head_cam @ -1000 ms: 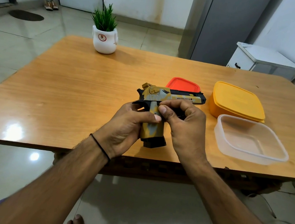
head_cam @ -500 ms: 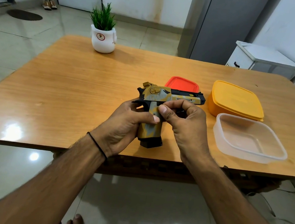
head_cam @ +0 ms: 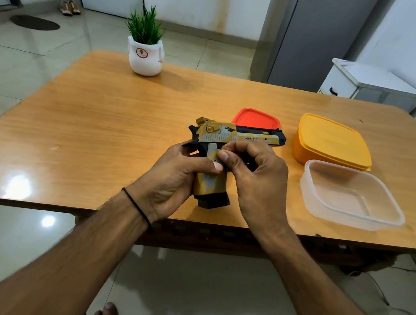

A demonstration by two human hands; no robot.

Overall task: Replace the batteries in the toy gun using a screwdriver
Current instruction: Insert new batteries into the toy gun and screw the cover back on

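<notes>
Left hand: wraps the grip from the left, thumb laid across its side, steadying the toy near the front edge of the worktop.
Right hand: thumb and curled fingers pinch at the top of the grip, just under the slide. It is probably working at a cover or fastener, but anything between the fingertips is hidden.
Toy gun: held between both hands, butt towards the person, barrel pointing right. Whether the butt touches the wood cannot be told. It has mottled yellow-and-grey sides, a black muzzle, trigger guard and base plate, and lettering along the slide.
Screwdriver: none in view.
Clear tub: lidless and empty, just right of the hands, likely placed to catch small parts.
Yellow tub: lidded, just behind the clear one.
Red lid: flat behind the barrel, partly hidden.
Potted plant: far edge, well apart.
</notes>
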